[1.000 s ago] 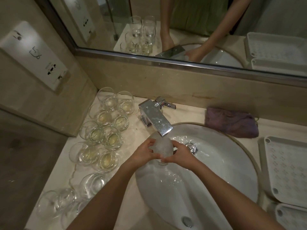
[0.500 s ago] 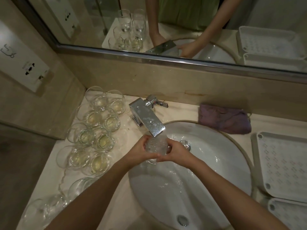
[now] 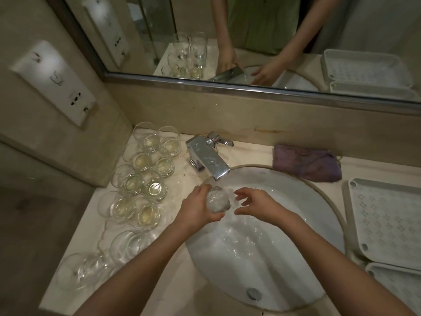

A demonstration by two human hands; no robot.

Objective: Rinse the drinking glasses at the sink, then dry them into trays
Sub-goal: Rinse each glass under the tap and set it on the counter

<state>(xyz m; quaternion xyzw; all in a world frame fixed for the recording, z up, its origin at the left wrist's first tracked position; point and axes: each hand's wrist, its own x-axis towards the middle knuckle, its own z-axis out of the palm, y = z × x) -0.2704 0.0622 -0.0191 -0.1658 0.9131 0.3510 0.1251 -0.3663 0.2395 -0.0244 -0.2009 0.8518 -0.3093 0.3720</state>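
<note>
Head view: left grip (image 3: pixel 198 208) curls round wet glass (image 3: pixel 217 200) under faucet (image 3: pixel 208 159); right grip (image 3: pixel 255 205) fingers loose, just beside glass; no readable writing.

Purple cloth (image 3: pixel 306 164), folded and rumpled, on the beige stone counter (image 3: pixel 173 290) against the back ledge. Wall mirror (image 3: pixel 250 37) with metal lower frame, running the width of the counter; reflects a person in a green top. White socket panel (image 3: pixel 54 82) on the left wall, rectangular, with several dark outlets and printed symbols, angled in this view. Beige tiled walls either side of the corner.
</note>
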